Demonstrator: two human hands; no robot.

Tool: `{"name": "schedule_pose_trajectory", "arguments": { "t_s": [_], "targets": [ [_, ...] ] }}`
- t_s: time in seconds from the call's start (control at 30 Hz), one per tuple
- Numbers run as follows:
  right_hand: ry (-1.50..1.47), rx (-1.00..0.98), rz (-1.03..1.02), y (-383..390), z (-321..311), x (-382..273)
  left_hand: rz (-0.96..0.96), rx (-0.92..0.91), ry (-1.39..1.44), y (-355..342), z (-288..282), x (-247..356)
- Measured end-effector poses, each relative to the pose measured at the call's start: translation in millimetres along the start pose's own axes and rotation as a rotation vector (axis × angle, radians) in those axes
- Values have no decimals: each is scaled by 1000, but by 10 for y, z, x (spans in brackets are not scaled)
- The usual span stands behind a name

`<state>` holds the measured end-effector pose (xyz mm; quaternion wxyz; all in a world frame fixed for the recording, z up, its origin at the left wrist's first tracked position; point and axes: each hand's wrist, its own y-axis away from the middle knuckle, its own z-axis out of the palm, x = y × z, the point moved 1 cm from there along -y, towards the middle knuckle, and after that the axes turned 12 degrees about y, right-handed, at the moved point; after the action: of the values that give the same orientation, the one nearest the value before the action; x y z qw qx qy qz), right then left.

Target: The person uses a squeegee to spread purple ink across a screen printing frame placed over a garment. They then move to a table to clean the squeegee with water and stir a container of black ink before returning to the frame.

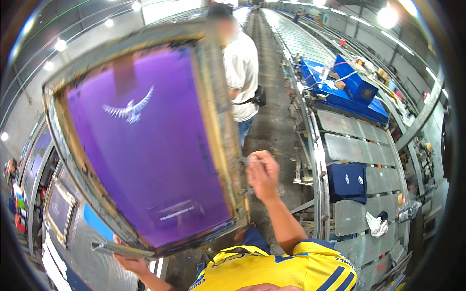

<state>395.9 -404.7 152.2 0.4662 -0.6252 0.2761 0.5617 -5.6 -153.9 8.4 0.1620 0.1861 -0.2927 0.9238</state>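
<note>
A large screen printing frame (221,121) stands tilted up before me, its worn, ink-stained border around a purple mesh (160,145). A pale winged-bird design shows near the mesh's top, with small lettering near its bottom. At the frame's lower left corner, my left hand (132,262) is closed around the lower edge, beside a grey metal bar (121,249); some of its fingers are hidden behind. My right hand (263,174) has its fingers curled at a small metal fitting on the frame's right side.
A person in a white shirt (242,63) stands in the aisle (274,111) beyond the frame. On the right, a long table of metal plates (359,150) carries a blue machine (354,87), a folded navy cloth (347,182) and a white rag (376,224). Another frame (59,211) lies at left.
</note>
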Motion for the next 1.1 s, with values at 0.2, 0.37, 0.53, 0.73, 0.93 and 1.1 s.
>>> {"name": "schedule_pose_trajectory", "arguments": {
  "t_s": [0.2,0.37,0.53,0.73,0.93,1.1],
  "targets": [
    [146,538,-182,-759,-1967,-356,-304,-5,-29,-1429,1437,-2373],
    [335,1109,-233,-687,-3449,-1197,-605,-13,237,-1690,2711,-4552],
    [656,1339,-187,-664,-4390,-1660,-968,-221,219,-1608,3953,-6159],
    [945,1690,-76,-524,-4808,-1688,-1223,-552,348,-1525,4663,-7228],
    [1021,1759,10,-1019,-5197,-1523,-1257,-633,541,-1979,4969,-8084],
    [1123,1743,24,-2120,-5118,-1465,-1239,-559,556,-2495,5123,-8893]
  ]
}}
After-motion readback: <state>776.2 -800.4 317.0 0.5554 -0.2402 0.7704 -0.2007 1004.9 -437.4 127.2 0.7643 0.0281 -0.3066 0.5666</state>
